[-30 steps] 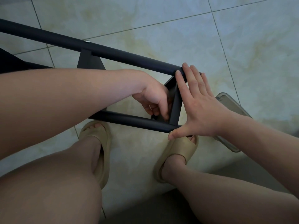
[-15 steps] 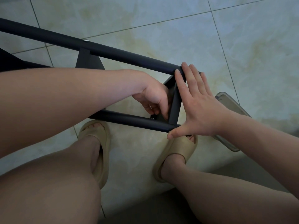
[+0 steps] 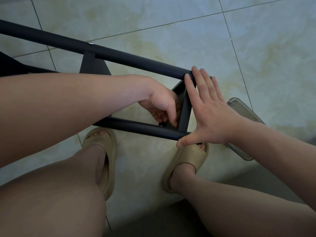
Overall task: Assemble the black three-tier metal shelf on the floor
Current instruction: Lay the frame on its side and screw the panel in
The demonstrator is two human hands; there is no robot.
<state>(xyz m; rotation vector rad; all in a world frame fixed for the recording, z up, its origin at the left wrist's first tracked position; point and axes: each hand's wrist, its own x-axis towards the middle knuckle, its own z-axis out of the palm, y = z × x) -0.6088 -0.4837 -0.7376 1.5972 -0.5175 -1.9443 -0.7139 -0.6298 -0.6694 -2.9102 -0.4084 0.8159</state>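
In the middle of the frame, running from the upper left edge down toward the centre, the black metal shelf frame (image 3: 136, 60) lies on the pale tiled floor (image 3: 171, 23). I see two round black tubes of it: the far tube (image 3: 51, 37) crosses from the upper left, and the near tube (image 3: 136, 126) runs roughly alongside it, lower in the picture. A flat black end crosspiece (image 3: 185, 115) joins them at their right ends. A silver screw head (image 3: 91, 43) sits on top of the far tube, with a dark triangular plate (image 3: 93, 65) hanging just below it.

The left hand (image 3: 162, 105) reaches in between the tubes from the left. Its fingers (image 3: 172, 120) are curled, tips down in the inner corner where the crosspiece meets the near tube, right beside a small dark fastener (image 3: 160, 124). I cannot tell whether they actually pinch it.

The right hand (image 3: 212, 117) is flat and spread wide, holding nothing. Its straight fingers (image 3: 193, 88) lie along the crosspiece with the tips on the far tube, and the thumb (image 3: 183, 141) presses on the end of the near tube.

Below the frame, two feet in beige sandals, the left sandal (image 3: 111, 168) and the right sandal (image 3: 193, 156), stand on the tiles. A clear plastic object (image 3: 242, 110) lies on the floor at the right, partly hidden behind the right wrist.
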